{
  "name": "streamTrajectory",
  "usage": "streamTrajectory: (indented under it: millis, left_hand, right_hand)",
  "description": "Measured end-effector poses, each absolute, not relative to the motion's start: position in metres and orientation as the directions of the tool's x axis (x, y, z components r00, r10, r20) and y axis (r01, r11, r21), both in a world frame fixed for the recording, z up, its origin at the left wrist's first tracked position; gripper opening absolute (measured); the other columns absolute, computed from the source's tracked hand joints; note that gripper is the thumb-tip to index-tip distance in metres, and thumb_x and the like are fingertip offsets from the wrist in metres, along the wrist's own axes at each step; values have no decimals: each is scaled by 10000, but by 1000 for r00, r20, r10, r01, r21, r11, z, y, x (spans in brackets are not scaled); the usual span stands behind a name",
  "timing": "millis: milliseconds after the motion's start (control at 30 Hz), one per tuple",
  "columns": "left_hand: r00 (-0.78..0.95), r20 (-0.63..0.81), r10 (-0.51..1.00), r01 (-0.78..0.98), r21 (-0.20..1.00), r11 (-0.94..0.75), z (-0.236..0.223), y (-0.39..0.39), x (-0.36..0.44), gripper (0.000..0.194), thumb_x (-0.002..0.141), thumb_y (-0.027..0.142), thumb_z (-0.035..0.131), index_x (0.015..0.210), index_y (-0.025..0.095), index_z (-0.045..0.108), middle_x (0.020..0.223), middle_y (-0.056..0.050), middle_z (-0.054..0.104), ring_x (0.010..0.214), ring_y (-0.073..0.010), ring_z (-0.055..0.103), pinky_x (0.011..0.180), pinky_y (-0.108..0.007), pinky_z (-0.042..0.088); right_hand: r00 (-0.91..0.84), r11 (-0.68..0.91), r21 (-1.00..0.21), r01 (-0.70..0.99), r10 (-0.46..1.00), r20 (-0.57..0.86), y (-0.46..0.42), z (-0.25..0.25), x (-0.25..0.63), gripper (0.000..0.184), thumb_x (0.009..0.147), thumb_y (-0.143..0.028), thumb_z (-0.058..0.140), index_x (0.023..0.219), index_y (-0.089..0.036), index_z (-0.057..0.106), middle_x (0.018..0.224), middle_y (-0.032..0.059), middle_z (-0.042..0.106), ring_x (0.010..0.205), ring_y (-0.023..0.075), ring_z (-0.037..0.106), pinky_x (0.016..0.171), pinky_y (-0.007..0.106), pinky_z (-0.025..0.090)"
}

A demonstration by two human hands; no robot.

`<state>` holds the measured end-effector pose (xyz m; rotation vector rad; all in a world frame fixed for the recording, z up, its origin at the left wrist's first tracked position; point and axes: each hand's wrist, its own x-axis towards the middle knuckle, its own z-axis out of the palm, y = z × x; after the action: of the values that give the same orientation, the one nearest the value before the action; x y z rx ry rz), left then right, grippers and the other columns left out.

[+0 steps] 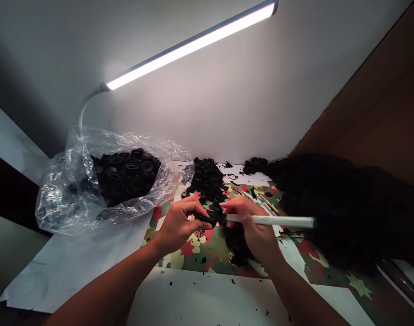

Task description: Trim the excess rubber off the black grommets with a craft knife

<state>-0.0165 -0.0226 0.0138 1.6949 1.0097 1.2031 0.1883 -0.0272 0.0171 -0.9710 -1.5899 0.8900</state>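
My left hand (184, 223) pinches a small round black rubber piece (208, 220) between thumb and fingers. My right hand (249, 222) is closed around a white stick-like handle (284, 221), which points out to the right. The working end of that tool, close to the black piece, is too dark to make out. Both hands are over a camouflage-patterned sheet (183, 258) strewn with black scraps. Just behind the hands lies a heap of black pieces (208, 179). Dark scraps (239, 244) also lie beneath my right hand.
On the left, a clear plastic bag (54, 199) holds many round black rubber parts (130, 174). A large black heap (345, 208) fills the right side beside a brown board (379, 95). Thin tools (268, 204) lie near my right hand. A lit tube lamp (193, 45) hangs above.
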Motion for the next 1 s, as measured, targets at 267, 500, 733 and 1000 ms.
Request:
streamTrajectory:
  millis: [267, 500, 733, 1000]
  left_hand:
    - [218, 328, 919, 282, 880, -381, 12, -20, -19, 49, 758, 162, 772, 730, 172, 733, 733, -14, 632, 709, -148, 562, 650, -268, 427]
    - [213, 309, 927, 313, 877, -364, 10, -19, -20, 83, 725, 106, 765, 709, 176, 725, 716, -4, 620, 706, -150, 551, 646, -265, 406]
    - [202, 269, 942, 346, 880, -325, 9, -18, -20, 110, 700, 70, 754, 698, 177, 728, 700, 5, 619, 691, -142, 540, 635, -258, 392]
    - [124, 260, 958, 337, 897, -287, 3, -18, -17, 94, 685, 109, 780, 679, 169, 708, 695, 0, 636, 661, -142, 564, 625, -263, 420]
  right_hand:
    - [-335, 502, -845, 182, 840, 427, -36, 13, 179, 121, 903, -269, 673, 796, -216, 652, 1044, 53, 744, 924, 195, 689, 791, 314, 529]
    - [-406, 622, -736, 267, 765, 500, -32, 10, 181, 125, 920, -217, 638, 797, -225, 618, 1078, 37, 752, 954, 195, 668, 861, 354, 506]
    - [-475, 773, -554, 310, 631, 614, -27, 10, 181, 102, 959, -218, 565, 867, -225, 609, 1039, 50, 755, 932, 199, 685, 845, 358, 510]
    - [-457, 815, -247, 524, 514, 726, -29, -5, 166, 229, 970, -74, 451, 1123, -186, 580, 1094, 104, 704, 994, 230, 637, 897, 404, 477]
